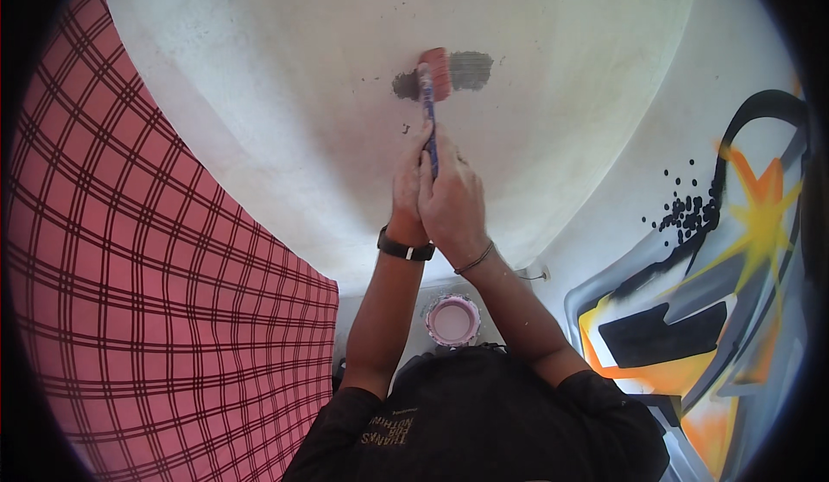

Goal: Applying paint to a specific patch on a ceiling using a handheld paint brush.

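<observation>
A wide paintbrush (427,102) with a blue, paint-flecked handle reaches away from me, its pinkish-red head over a whitish painted surface (285,110). Both hands are closed together around the lower handle. My right hand (458,195) lies on the right side, with a thin band at its wrist. Pressed against it, my left hand (408,180) wears a dark wristband and is partly covered. Dark grey patches show on both sides of the brush head: a smaller one (404,85) at left and a streaky one (471,71) at right.
Below my forearms stands a round tub of pale pink paint (453,320) with a smeared rim. A pink and dark checked curtain (199,283) hangs along the left. On the right, a wall carries a mural (691,309) in orange, yellow, black and grey.
</observation>
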Demonstrator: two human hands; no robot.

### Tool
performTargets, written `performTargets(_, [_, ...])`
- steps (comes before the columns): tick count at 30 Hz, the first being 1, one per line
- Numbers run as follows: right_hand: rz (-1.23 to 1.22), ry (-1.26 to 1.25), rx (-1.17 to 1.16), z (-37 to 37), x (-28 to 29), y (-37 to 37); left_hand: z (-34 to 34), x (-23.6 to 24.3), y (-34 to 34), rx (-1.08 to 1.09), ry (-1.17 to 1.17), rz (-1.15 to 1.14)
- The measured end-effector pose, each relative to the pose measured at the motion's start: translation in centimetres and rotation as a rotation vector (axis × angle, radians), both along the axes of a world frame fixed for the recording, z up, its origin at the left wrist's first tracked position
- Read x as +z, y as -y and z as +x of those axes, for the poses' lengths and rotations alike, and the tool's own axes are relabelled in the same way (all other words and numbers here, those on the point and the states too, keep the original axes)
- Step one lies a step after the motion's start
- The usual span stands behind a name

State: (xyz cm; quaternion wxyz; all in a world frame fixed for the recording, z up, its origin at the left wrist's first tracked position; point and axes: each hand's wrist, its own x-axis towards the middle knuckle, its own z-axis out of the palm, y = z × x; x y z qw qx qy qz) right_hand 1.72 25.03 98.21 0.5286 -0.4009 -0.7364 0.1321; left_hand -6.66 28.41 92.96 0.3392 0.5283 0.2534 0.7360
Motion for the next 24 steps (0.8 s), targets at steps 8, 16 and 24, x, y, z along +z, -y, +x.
performTargets(8, [-0.06, -0.269, 0.346, 0.5, 0.6, 0.2, 1.2, 6.8, 3.7, 0.036, 0.359, -0.214])
performTargets(16, [-0.003, -0.678, 0.556, -0.7, 3.2, -2.6, 0.5, 10.9, 0.1, 0.253, 0.034, -0.11])
performTargets(24, [-0.291, -0.773, 0.412, -3.1, -7.0, -3.1, -0.6, 2.1, -0.9, 0.319, -0.058, -0.197])
